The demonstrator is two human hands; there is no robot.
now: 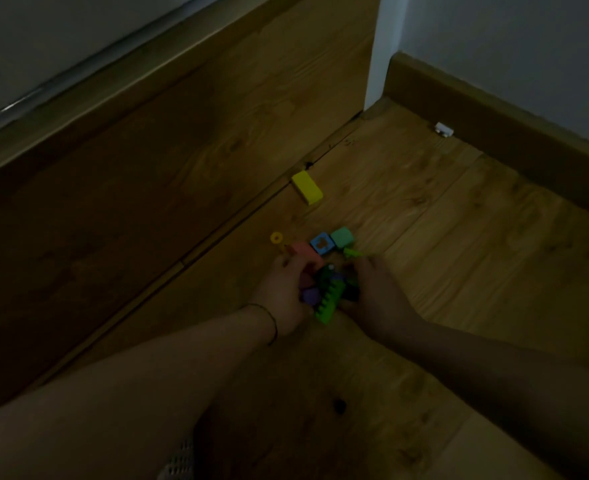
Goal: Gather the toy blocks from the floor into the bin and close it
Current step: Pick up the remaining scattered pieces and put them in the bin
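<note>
Small pile [329, 277] of blocks on the floor [459, 237], close to the foot of a wood panel [147, 168], squeezed between both hands. In it, a green studded brick [328, 304] on edge at the near side, a purple block [310, 295] against the left palm, and dark pieces toward the right palm, too dim to tell apart. Cupped against the pile from the left, the left hand [282, 289], fingers curled over the near end of a pink block [303, 252]. Cupped from the right, the right hand [372, 292], fingers curled over the dark pieces. Thin band [271, 320] round the left wrist.

Just beyond the fingertips, loose on the floor: a blue block [322, 244] touching a mint block [342, 236], a lime bit [352, 252], a yellow ring [276, 238]. Farther off, by the panel's foot, a yellow block [307, 187] alone.

Skirting [494, 116] along the wall on the right, a small white thing [444, 129] at its base. Mesh cloth [179, 459] at the bottom edge.
</note>
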